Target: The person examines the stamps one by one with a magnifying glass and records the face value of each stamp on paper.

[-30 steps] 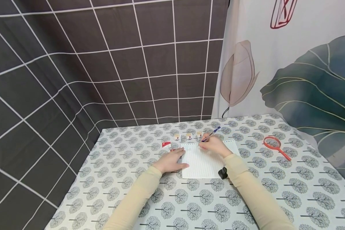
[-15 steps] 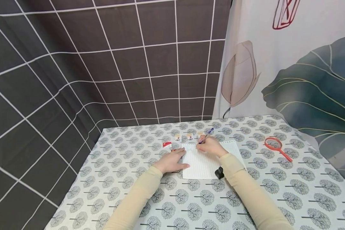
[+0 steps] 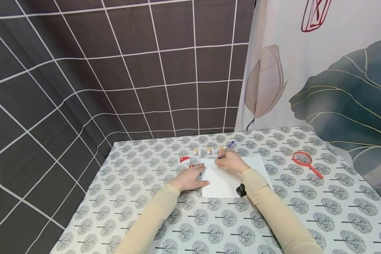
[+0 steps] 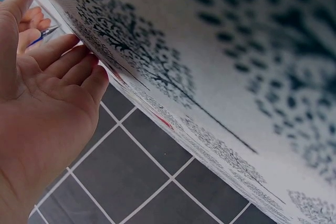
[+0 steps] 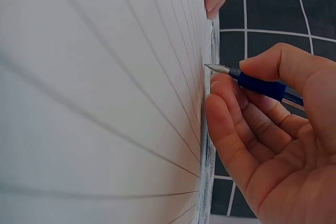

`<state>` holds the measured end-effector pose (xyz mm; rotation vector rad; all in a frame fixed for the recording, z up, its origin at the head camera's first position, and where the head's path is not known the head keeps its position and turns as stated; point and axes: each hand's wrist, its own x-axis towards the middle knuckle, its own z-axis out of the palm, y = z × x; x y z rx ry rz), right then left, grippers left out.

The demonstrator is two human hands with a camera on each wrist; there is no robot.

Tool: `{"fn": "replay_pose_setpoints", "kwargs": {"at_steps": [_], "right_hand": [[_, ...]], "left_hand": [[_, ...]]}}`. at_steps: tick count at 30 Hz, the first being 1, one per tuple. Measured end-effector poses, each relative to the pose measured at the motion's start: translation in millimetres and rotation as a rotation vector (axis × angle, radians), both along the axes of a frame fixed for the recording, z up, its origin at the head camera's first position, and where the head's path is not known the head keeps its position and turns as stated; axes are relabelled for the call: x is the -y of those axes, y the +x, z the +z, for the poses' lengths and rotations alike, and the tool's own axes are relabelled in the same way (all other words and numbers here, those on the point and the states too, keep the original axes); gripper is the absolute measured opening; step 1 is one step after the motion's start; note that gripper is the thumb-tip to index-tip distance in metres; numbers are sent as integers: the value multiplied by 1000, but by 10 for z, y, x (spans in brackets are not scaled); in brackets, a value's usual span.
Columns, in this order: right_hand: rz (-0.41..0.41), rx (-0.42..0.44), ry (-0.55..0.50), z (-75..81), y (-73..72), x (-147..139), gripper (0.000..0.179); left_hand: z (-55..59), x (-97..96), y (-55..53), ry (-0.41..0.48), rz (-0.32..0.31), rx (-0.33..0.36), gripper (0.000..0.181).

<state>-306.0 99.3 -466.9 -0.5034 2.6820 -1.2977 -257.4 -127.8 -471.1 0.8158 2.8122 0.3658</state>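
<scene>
blue pen (image 5: 262, 86): pinched in right hand (image 3: 231, 161), tip at paper's top end
lined paper (image 3: 225, 185): flat on tree-print cloth (image 3: 139, 187)
left hand (image 3: 189, 178): fingers extended, gripping nothing, at paper's left edge
pen work: looks like writing
next stroke: probably needs page steady

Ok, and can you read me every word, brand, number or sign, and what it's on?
Nothing reads clearly.
Red-and-white card: mark too small to read.
Three small printed cards: print too small to read.
Red piece beside the left hand: partly hidden, unreadable.
Lined sheet: any writing too faint to read.
White curtain: red seal-like sign, cut off at the picture's top, unreadable.
</scene>
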Motion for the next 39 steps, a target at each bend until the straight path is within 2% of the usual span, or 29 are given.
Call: {"fn": "replay_pose_setpoints", "kwargs": {"at_steps": [8,15,33,39], "right_hand": [[-19,-7,17,24,5,-1,9],[14,-18,-14,17,8,22,7],[-34,-46,16,13,-19,11,8],[-45,-12,6,14,-3,0,12]], "left_hand": [[13,6,1,-6,7,0,76],[10,5,15,-12,11,-9,77],[2,-10,3,-19,12,-6,77],[-1,-10,16,-13,16,3,78]]}}
